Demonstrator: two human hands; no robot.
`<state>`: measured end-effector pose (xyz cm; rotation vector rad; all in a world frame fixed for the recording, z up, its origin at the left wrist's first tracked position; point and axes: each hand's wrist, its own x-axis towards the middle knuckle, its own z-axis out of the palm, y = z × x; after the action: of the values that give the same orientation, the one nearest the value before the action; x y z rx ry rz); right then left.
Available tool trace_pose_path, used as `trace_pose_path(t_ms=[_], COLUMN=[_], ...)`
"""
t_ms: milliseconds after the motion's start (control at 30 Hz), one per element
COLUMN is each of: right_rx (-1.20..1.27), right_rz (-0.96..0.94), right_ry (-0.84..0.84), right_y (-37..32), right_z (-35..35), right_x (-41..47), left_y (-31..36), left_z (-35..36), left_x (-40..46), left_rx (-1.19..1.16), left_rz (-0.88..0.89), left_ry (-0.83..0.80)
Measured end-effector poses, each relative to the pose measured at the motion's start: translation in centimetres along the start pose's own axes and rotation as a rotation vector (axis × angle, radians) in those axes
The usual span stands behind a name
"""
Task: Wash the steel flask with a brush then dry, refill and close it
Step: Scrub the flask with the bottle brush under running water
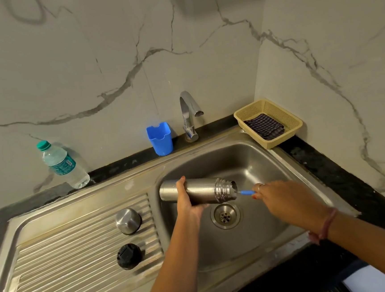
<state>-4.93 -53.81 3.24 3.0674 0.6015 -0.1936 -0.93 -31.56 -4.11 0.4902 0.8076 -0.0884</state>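
While both hands work over the basin, the scene reads so:
Sink: stainless steel sink [281, 161] with a ribbed drainboard, its bowl beneath both hands.
Flask: cylindrical steel flask [202, 189] lying level above the drain, mouth towards the right hand.
Left hand: left hand [187, 200] grasps the flask body from below, thumb over the top.
Right hand: right hand [282, 196] grips a blue-handled brush [245, 191], whose head is inside the flask mouth.
Basket: beige plastic basket [286, 116] with a dark checked cloth [264, 126], beyond the right hand.
Bottle: clear plastic water bottle [62, 164], far left of the left hand.
Holder: blue plastic cup [160, 138], beyond the left hand.
Caps: domed steel cup lid [128, 221] and black stopper [129, 256], left of the left forearm.
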Motion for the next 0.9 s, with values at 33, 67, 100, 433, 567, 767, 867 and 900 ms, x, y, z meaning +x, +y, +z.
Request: trace_pose_path(t_ms=[33, 67, 100, 433, 567, 767, 867, 900], right_rx=[0.073, 0.18, 0.325, 0.014, -0.101, 0.502, 0.559, 0.549], right_rz=[0.025, 0.069, 0.129, 0.046, 0.101, 0.203, 0.202, 0.212], right_ry=[-0.036, -0.097, -0.183, -0.128, 0.025, -0.284, -0.35, -0.362], right_y=[-0.3, -0.6, -0.9, -0.5, -1.6, -1.3, -0.1, 0.2], right_z=[-0.2, -0.3, -0.5, -2.4, -0.7, -0.2, -1.6, -1.9], right_x=[0.0, 0.2, 0.6, -1.4, -0.7, 1.2, 0.6, 0.4], left_y=[-0.2, -0.4, -0.6, 0.7, -0.1, -0.2, 0.0, -0.1], left_z=[0.2, 0.4, 0.6, 0.1, 0.1, 0.2, 0.3, 0.4], left_x=[-0.1, -0.3, -0.4, 0.4, -0.1, -0.1, 0.1, -0.1], left_rx=[0.01, 0.023, 0.04, 0.012, 0.008, 0.004, 0.001, 0.014], left_rz=[0.001, 0.001, 0.005, 0.039, 0.04, 0.091, 0.067, 0.051], left_ry=[0.001, -0.002, -0.005, -0.028, -0.016, -0.005, -0.021, -0.027])
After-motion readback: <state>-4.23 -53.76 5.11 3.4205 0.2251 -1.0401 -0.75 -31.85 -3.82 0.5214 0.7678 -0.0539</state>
